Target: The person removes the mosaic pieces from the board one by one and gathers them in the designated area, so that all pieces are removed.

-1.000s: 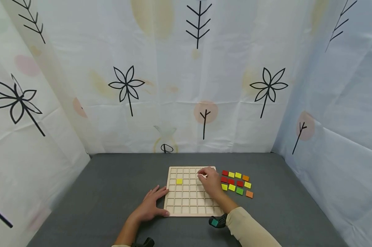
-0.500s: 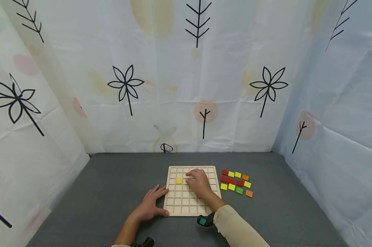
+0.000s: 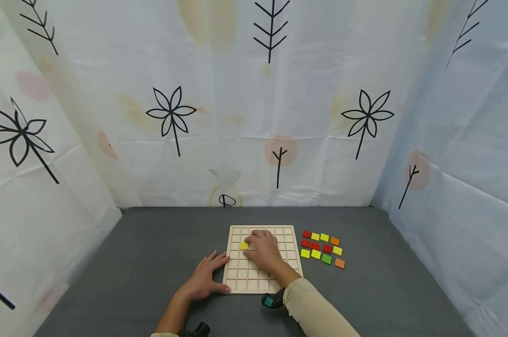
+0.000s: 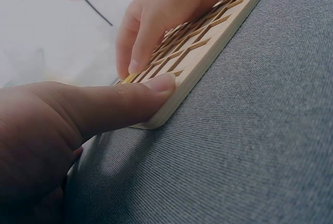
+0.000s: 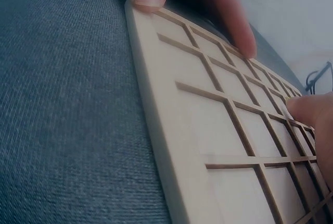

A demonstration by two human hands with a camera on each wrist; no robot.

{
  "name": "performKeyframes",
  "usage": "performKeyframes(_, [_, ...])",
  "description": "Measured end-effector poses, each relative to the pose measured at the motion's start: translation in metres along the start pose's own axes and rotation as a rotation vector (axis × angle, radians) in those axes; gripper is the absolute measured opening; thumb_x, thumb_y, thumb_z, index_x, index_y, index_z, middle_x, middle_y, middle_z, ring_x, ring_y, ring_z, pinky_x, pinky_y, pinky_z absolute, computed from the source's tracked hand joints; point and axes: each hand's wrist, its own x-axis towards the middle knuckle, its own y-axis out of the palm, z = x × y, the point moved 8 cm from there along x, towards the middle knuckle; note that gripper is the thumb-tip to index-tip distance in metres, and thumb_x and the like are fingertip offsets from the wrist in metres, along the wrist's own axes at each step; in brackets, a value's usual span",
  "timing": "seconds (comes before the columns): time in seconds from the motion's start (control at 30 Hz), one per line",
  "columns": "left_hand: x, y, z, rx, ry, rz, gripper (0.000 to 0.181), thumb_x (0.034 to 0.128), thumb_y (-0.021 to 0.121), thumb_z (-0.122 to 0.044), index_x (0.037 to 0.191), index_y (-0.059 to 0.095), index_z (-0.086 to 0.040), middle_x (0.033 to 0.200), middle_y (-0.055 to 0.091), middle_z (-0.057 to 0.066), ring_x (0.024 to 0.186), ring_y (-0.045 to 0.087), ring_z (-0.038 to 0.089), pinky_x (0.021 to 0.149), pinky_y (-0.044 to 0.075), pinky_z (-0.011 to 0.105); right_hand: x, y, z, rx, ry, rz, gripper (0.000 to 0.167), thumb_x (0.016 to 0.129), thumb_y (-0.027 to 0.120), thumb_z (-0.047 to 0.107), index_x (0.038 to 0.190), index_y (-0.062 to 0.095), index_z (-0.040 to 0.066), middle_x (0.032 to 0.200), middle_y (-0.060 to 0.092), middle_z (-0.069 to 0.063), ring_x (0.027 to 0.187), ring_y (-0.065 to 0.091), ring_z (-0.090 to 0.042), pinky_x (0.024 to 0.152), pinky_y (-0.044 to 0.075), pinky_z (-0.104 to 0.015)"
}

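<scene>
A pale wooden grid board (image 3: 243, 284) lies on the grey table. My left hand (image 3: 204, 281) rests at its left edge, the thumb on the near left corner and the fingers spread straight along the side. One yellow tile (image 3: 243, 245) sits in a cell of the upper left part. Over the board, my right hand (image 3: 264, 252) has its bent thumb and fingers right beside that tile. The right hand's fingertips pinch a small tile, mostly hidden by them. In the left wrist view a yellow strip (image 4: 129, 78) shows under these fingertips.
Several loose tiles lie in rough rows right of the board, among them a red tile (image 3: 327, 249), a green tile (image 3: 327, 259) and an orange tile (image 3: 340, 263). A patterned white cloth (image 3: 220, 154) stands behind and on both sides of the table.
My right hand has moved left across the board, from its upper right part to the yellow tile, keeping its pinch. The left hand has stayed at the board's edge.
</scene>
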Motion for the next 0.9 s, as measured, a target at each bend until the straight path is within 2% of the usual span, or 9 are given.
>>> performKeyframes(0.3, [0.001, 0.000, 0.002, 0.008, -0.022, 0.001, 0.089, 0.0692, 0.086, -0.040, 0.144, 0.049, -0.009, 0.151, 0.040, 0.011, 0.144, 0.017, 0.041, 0.112, 0.006, 0.062, 0.000, -0.001, 0.004, 0.014, 0.018, 0.010, 0.026, 0.089, 0.070, 0.032, 0.112, 0.069, 0.019, 0.139, 0.050, -0.008, 0.129, 0.039, -0.032, 0.099, 0.033, -0.055])
performKeyframes(0.57, [0.001, 0.000, 0.001, 0.016, -0.028, 0.006, 0.088, 0.0698, 0.085, -0.041, 0.144, 0.049, -0.009, 0.151, 0.040, 0.011, 0.144, 0.017, 0.041, 0.112, 0.006, 0.062, 0.006, -0.002, 0.008, 0.025, 0.099, 0.034, 0.022, 0.087, 0.071, 0.032, 0.104, 0.067, 0.018, 0.136, 0.052, -0.008, 0.130, 0.037, -0.033, 0.102, 0.030, -0.058])
performKeyframes(0.77, [0.000, -0.001, -0.004, 0.007, 0.000, 0.002, 0.087, 0.0702, 0.085, -0.039, 0.143, 0.050, -0.007, 0.150, 0.040, 0.014, 0.143, 0.017, 0.043, 0.111, 0.006, 0.063, 0.009, -0.004, 0.006, 0.095, 0.178, 0.022, 0.016, 0.086, 0.073, 0.027, 0.097, 0.065, 0.019, 0.125, 0.057, -0.005, 0.128, 0.038, -0.032, 0.101, 0.029, -0.056])
performKeyframes(0.9, [0.000, -0.001, -0.005, 0.006, -0.003, 0.003, 0.087, 0.0704, 0.085, -0.038, 0.143, 0.049, -0.006, 0.150, 0.040, 0.014, 0.143, 0.017, 0.043, 0.111, 0.006, 0.063, 0.009, -0.008, 0.006, 0.143, 0.165, -0.039, 0.011, 0.085, 0.073, 0.021, 0.093, 0.065, 0.019, 0.113, 0.062, -0.001, 0.117, 0.046, -0.029, 0.096, 0.035, -0.051])
